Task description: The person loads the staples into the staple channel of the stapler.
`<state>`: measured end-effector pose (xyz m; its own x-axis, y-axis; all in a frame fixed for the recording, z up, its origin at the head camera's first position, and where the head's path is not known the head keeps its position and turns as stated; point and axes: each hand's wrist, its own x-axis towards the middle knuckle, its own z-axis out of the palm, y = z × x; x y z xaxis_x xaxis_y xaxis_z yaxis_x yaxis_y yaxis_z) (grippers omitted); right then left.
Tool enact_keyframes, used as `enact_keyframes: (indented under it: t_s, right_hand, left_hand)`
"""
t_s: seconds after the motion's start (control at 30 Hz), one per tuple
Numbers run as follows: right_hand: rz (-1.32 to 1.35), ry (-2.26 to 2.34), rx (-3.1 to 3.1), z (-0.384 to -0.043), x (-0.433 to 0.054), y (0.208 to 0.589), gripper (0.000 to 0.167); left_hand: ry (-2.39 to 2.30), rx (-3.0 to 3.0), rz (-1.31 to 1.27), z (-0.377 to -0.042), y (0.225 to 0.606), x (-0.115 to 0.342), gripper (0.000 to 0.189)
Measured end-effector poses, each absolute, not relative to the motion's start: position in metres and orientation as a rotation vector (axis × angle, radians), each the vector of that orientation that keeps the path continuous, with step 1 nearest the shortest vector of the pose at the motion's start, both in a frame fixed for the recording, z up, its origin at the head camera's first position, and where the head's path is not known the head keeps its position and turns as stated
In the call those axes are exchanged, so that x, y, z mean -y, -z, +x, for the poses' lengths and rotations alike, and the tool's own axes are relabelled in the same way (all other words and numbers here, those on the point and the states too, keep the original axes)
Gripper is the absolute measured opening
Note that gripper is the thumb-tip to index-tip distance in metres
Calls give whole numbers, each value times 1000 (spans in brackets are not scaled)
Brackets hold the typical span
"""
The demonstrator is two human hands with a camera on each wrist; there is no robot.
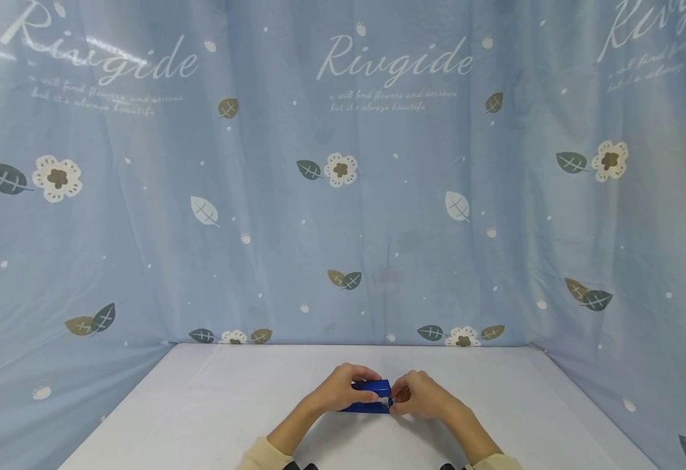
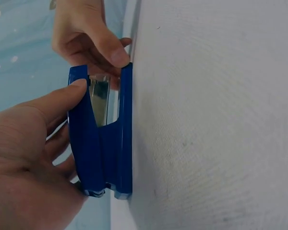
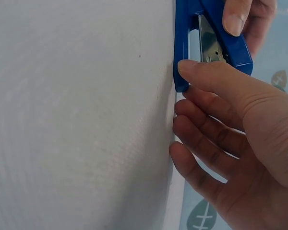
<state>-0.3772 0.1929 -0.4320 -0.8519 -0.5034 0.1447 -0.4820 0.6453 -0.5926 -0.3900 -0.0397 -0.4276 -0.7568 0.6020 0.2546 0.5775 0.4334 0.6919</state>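
Observation:
A blue stapler (image 1: 372, 390) with a metal magazine (image 2: 100, 98) rests on the white table, its front end toward the right. My left hand (image 1: 343, 390) grips its top arm, thumb on the near side and fingers over the far side. At the front end, my right hand (image 1: 421, 394) pinches the tip of the base. In the right wrist view the right thumb (image 3: 204, 74) lies on the base and the other fingers are loosely bent beside it. A gap shows between the top arm and the base, with the magazine visible inside.
The white table (image 1: 231, 391) spreads around both hands. A blue curtain (image 1: 401, 228) printed with leaves, flowers and lettering hangs along the table's back edge and both sides.

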Motion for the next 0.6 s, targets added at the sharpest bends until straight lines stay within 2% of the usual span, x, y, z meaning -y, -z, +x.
enact_keyframes:
  t_s: [0.3, 0.6]
  right_hand:
    - [-898, 985, -2798, -378, -194, 433, 21]
    - [-889, 865, -2858, -372, -194, 430, 24]
  left_hand:
    - [-1255, -2619, 1049, -390, 428, 40, 31]
    - [-1148, -2603, 1100, -386, 426, 51, 47]
